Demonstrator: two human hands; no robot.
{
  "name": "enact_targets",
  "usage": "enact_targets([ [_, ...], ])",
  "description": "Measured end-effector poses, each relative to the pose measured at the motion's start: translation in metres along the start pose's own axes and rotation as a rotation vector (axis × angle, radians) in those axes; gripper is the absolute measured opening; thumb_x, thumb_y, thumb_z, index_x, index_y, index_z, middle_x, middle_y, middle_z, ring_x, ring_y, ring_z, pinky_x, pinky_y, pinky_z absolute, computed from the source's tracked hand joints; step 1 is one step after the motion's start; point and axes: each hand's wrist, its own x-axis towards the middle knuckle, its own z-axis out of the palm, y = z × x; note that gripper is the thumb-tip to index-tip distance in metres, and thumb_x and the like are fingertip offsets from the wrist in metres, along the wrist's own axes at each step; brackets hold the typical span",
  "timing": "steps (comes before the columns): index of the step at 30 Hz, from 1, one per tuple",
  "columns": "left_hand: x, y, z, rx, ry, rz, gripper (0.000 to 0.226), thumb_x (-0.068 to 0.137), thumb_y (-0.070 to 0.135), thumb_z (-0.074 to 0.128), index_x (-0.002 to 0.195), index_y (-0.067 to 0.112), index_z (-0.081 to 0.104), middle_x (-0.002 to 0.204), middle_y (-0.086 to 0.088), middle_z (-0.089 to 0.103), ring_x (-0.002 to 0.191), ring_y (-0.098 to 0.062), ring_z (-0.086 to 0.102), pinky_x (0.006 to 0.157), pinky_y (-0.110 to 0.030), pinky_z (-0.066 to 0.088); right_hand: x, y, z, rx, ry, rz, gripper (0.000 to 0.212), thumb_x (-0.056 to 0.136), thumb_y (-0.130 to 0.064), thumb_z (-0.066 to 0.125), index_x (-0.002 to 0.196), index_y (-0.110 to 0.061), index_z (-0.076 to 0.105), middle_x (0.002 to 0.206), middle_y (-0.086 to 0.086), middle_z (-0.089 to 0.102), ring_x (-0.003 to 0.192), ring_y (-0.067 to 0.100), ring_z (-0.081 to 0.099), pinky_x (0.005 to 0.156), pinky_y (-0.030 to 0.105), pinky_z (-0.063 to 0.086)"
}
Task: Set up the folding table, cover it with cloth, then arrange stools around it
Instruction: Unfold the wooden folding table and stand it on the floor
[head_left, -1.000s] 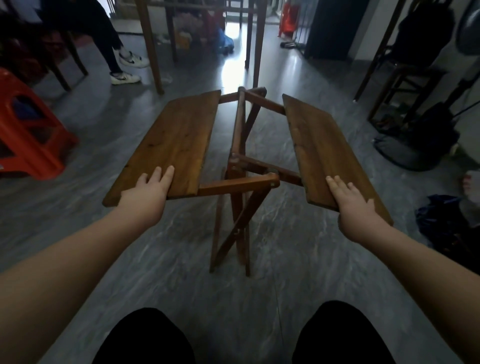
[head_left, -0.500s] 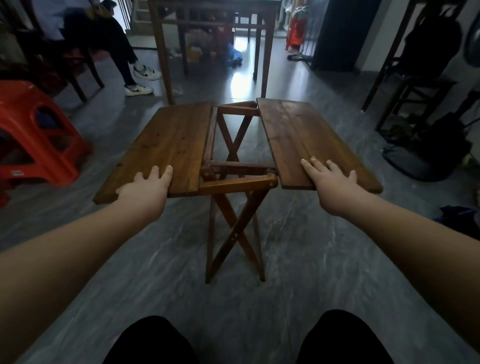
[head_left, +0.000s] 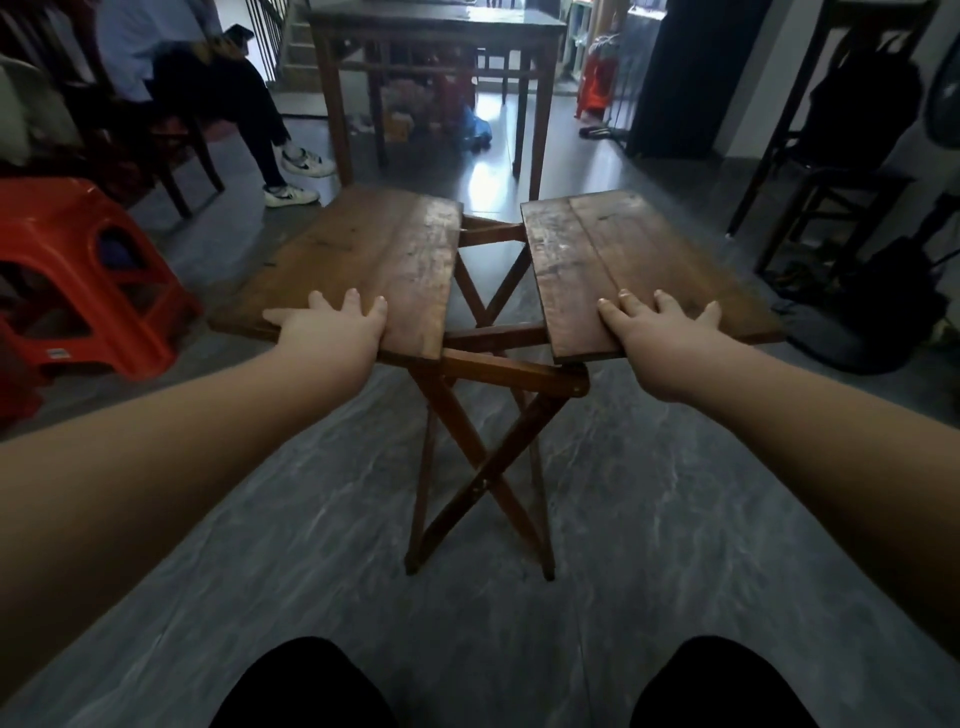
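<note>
Each grip lay flat and open, left hand (head_left: 332, 332) on the left leaf (head_left: 363, 260), right hand (head_left: 660, 338) on the right leaf (head_left: 639, 260), pressing the folding table's (head_left: 483, 467) tabletop level above its crossed legs, clasping nothing.

Left hand (head_left: 332, 327) lies flat on left leaf (head_left: 374, 260); right hand (head_left: 660, 338) flat on right leaf (head_left: 634, 260); crossed legs (head_left: 483, 467) between.

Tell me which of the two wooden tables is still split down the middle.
The near folding table, under both hands. Its two leaves sit apart with the crossed legs showing through the gap. The taller dark table behind it has one unbroken top.
</note>
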Motion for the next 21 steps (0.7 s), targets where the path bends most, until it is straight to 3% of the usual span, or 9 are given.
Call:
enact_targets([
  [6,-0.013,0.042,-0.01,0.135,0.022,0.043,0.079,0.102,0.012,0.046,0.16,0.02,-0.008,0.168,-0.014,0.003,0.144,-0.056,0.019,0.099,-0.079,0.033,-0.014,-0.001,0.003,-0.054,-0.008,-0.013,0.1,0.086,0.014,0.045,0.159,-0.034,-0.006,0.169,-0.002,-0.008,0.154,0.035,-0.005,0.111,0.078,0.005],
  [13,-0.04,0.055,-0.003,0.131,0.006,0.068,0.084,0.102,0.026,0.05,0.159,0.02,-0.011,0.168,-0.013,0.0,0.146,-0.056,0.015,0.102,-0.077,0.028,-0.024,-0.03,0.006,-0.04,-0.012,-0.077,0.101,0.09,-0.015,0.066,0.159,-0.031,-0.007,0.169,0.001,-0.006,0.153,0.04,-0.002,0.108,0.08,0.004],
  [21,-0.063,0.055,-0.003,0.099,-0.01,0.091,0.091,0.099,0.026,0.056,0.159,0.022,-0.013,0.168,-0.012,-0.002,0.147,-0.055,0.012,0.103,-0.077,0.026,-0.049,-0.039,0.015,-0.006,-0.008,-0.067,0.091,0.095,-0.012,0.056,0.16,-0.03,-0.005,0.169,0.003,-0.005,0.153,0.041,-0.004,0.109,0.079,0.002],
])
